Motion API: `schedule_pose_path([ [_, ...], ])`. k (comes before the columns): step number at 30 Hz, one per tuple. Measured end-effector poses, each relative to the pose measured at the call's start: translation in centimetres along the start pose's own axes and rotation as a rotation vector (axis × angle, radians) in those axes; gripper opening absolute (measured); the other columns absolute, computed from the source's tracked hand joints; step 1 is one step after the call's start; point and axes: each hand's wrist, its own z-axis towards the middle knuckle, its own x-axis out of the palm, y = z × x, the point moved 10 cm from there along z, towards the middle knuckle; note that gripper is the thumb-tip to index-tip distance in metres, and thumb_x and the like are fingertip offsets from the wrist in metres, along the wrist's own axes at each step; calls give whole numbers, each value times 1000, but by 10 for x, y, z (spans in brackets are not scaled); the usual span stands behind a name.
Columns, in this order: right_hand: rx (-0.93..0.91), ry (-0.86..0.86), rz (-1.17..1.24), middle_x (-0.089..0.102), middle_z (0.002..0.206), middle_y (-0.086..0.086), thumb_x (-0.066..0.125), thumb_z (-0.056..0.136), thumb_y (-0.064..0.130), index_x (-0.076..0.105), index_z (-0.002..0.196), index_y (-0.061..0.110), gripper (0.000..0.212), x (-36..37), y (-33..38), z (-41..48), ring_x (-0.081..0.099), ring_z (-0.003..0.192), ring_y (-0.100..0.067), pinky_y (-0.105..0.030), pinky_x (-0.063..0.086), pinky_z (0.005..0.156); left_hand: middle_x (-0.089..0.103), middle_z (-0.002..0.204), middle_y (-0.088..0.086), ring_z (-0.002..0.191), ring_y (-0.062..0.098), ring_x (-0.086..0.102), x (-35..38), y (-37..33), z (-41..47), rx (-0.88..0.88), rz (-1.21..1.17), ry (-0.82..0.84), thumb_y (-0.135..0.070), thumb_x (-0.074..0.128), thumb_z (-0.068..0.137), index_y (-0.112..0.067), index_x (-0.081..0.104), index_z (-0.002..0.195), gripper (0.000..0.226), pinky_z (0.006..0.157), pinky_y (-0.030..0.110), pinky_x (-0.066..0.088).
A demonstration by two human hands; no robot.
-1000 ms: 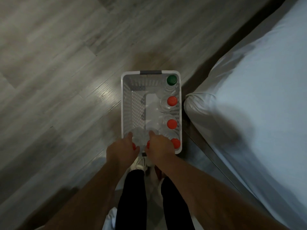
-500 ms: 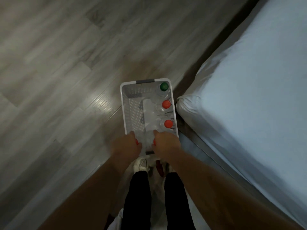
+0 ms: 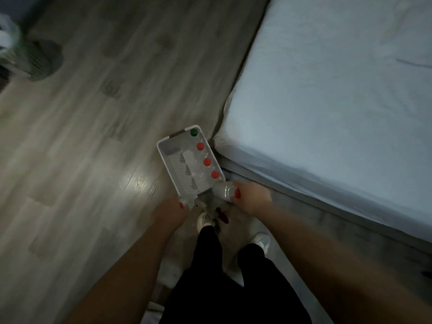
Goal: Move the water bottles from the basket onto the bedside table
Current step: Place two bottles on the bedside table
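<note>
A white perforated basket [image 3: 166, 157] stands on the wooden floor beside the bed corner. Along its right wall stand a green-capped bottle [image 3: 194, 132] and three red-capped bottles [image 3: 207, 162]. My left hand [image 3: 171, 210] grips a clear red-capped bottle [image 3: 185, 202] by its top at the basket's near left corner. My right hand [image 3: 251, 197] grips another clear red-capped bottle [image 3: 224, 190], lifted out over the near right corner. The bedside table is out of view.
A bed with a pale blue sheet [image 3: 339, 101] fills the right side, its frame edge [image 3: 304, 202] close to my right hand. A dark round object [image 3: 35, 59] sits at the far left. My legs and white shoes [image 3: 205, 219] are below the basket.
Both hands have lifted a bottle each out of the basket's near end, the right one swinging right towards the bed. The view has pulled back and turned.
</note>
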Motion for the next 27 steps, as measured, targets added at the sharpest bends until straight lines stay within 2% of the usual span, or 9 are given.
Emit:
schedule_pose_path([
  [3,112,-38,85,62,123,-6,52,86,45,47,131,31,47,3,-55,-43,58,113,-29,-39,49,90,61,125,10,112,29,58,15,-7,-18,-2,57,40,-45,45,88,-17,57,123,47,94,38,47],
  [8,375,-109,291,65,115,-7,53,86,42,56,123,27,40,35,-164,-121,61,107,-28,-35,51,85,59,127,9,116,27,56,56,-42,-30,104,267,106,-44,42,89,-17,59,122,46,98,39,45],
  [11,533,-169,521,65,113,-10,52,90,33,60,120,16,35,68,-225,-175,61,106,-27,-33,48,87,66,114,7,102,27,63,81,-61,-28,146,332,82,-44,42,85,-18,63,111,43,90,41,52],
  [14,657,-268,728,65,99,-8,51,84,34,64,101,18,27,109,-284,-229,60,98,-27,-35,48,91,70,97,10,83,30,68,106,-95,-38,194,391,58,-47,43,77,-11,66,102,49,77,39,57],
  [17,831,-278,807,65,103,-11,56,83,37,65,96,19,24,156,-339,-281,61,101,-30,-30,44,78,69,98,16,89,34,65,129,-142,-77,194,457,68,-37,53,86,-2,63,106,42,78,35,55],
  [20,973,-301,960,62,87,-15,53,84,36,58,68,15,27,209,-389,-327,65,94,-33,-30,42,70,66,106,17,101,33,64,167,-197,-114,266,457,124,-20,49,92,0,50,124,38,81,34,49],
  [22,1015,-323,1048,66,104,-20,53,86,34,67,90,9,28,239,-417,-351,63,100,-34,-34,47,81,66,112,18,98,30,66,193,-224,-134,256,441,145,-21,45,94,-5,53,122,33,82,33,51],
  [24,1034,-350,1126,62,120,-20,55,86,36,65,112,7,39,263,-441,-372,60,110,-35,-38,48,93,70,91,18,77,30,69,219,-262,-155,351,513,120,-28,46,94,-4,65,96,31,68,32,53],
  [27,1071,-363,1191,56,132,-15,53,85,42,57,127,16,50,290,-464,-406,55,119,-35,-40,44,101,64,72,11,63,26,65,262,-312,-185,441,558,137,-37,48,92,-11,57,68,37,59,27,48],
])
